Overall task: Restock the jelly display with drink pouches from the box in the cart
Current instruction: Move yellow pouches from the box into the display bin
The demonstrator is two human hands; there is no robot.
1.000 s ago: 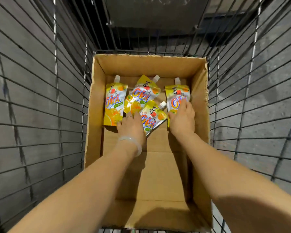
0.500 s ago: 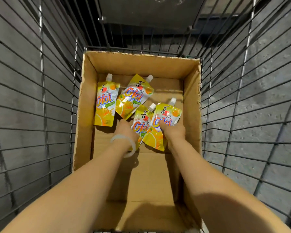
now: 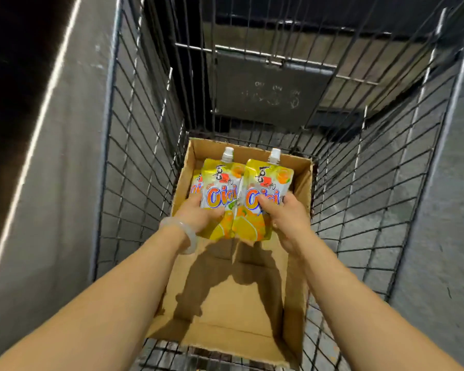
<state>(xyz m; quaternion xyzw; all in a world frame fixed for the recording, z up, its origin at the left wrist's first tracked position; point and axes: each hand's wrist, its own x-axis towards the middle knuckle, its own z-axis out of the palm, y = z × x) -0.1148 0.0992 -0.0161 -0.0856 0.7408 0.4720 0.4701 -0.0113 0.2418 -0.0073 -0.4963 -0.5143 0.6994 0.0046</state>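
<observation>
Yellow pouches fill the middle of the head view, the only view here. The left hand (image 3: 202,214) grasps one drink pouch (image 3: 220,188) by its lower half, thumb across the front, and the right hand (image 3: 281,215) grasps a second drink pouch (image 3: 264,191) in the same way. Both pouches stand upright with the white caps pointing to the upper part of the frame, and their inner edges touch each other. They are raised above the cardboard box (image 3: 303,183), which sits on the bottom of the wire cart (image 3: 145,145). Behind the left pouch, at the left inner wall of the box, a part of a third pouch (image 3: 195,187) is visible; I cannot tell if more lie under the raised ones. The near part of the box floor shows only the shadow of the arms.

The step in hand seems to be the lifting out of stock. The jelly display is not in the frame, so the next move probably calls for carrying both pouches clear of the cart walls, turning to the display, and keeping a firm grasp, because the soft film can slip.
</observation>
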